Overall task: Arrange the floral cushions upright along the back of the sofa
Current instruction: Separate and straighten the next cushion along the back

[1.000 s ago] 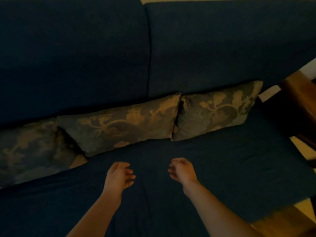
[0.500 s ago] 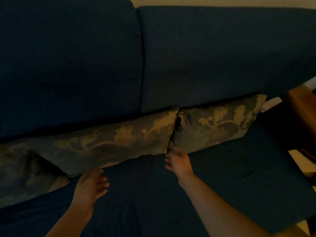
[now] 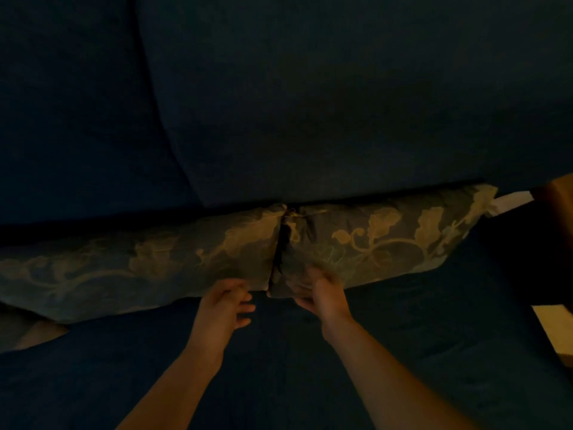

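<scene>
Two floral cushions lean side by side against the dark blue sofa back (image 3: 310, 103): the middle cushion (image 3: 139, 274) and the right cushion (image 3: 387, 243), meeting at a seam. A third floral cushion (image 3: 28, 330) peeks in at the lower left, mostly out of frame. My left hand (image 3: 226, 302) is at the middle cushion's lower right corner, fingers apart, holding nothing. My right hand (image 3: 319, 293) is closed around the right cushion's lower left corner, with the fingers blurred on its front.
The dark blue seat (image 3: 403, 352) spreads below the cushions. A wooden piece of furniture (image 3: 558, 197) stands at the sofa's right end, with a white tag or paper (image 3: 511, 203) beside the right cushion's top corner. Light floor (image 3: 555, 330) shows at the right edge.
My view has moved closer to the sofa back. Both hands reached forward from the seat to the seam between the two cushions, and the right hand took hold of the right cushion's corner.
</scene>
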